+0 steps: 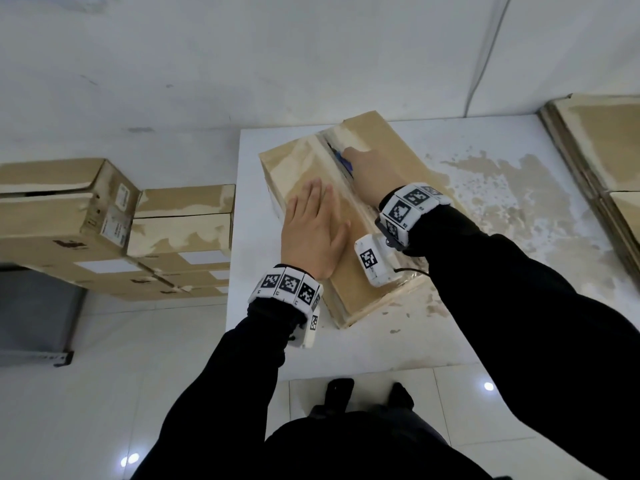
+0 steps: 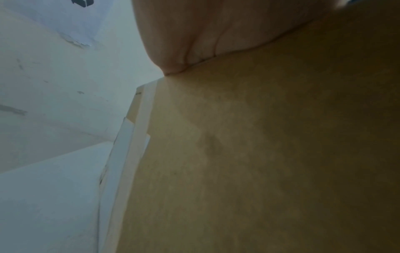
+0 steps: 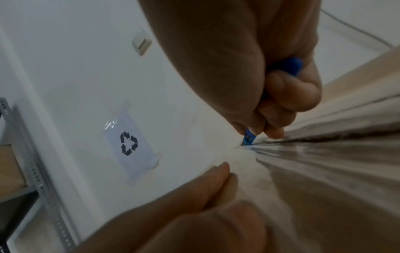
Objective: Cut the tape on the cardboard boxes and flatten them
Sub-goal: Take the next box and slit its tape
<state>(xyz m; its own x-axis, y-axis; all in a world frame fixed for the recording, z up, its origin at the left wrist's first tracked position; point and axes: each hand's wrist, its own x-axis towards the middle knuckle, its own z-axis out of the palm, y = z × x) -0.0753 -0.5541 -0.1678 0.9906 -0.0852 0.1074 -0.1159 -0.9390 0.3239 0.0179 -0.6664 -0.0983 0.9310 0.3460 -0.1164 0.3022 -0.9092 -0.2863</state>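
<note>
A taped brown cardboard box (image 1: 388, 147) lies on the white table (image 1: 363, 348). My left hand (image 1: 311, 223) lies flat with straight fingers on the box's left top flap (image 2: 259, 154), pressing it down. My right hand (image 1: 367, 168) grips a blue utility knife (image 1: 346, 162), its tip in the taped centre seam (image 1: 341, 188) near the far end. In the right wrist view the knife (image 3: 249, 137) touches the seam, where the tape shows a dark slit (image 3: 324, 137). The fingers (image 3: 216, 184) of the left hand show below it.
Several sealed cardboard boxes (image 1: 104, 230) are stacked on the left, beside the table. Flat cardboard pieces (image 1: 599, 161) lie on the table's right edge. A cable (image 1: 485, 53) runs down the white wall. A recycling sign (image 3: 129, 143) is taped to the wall.
</note>
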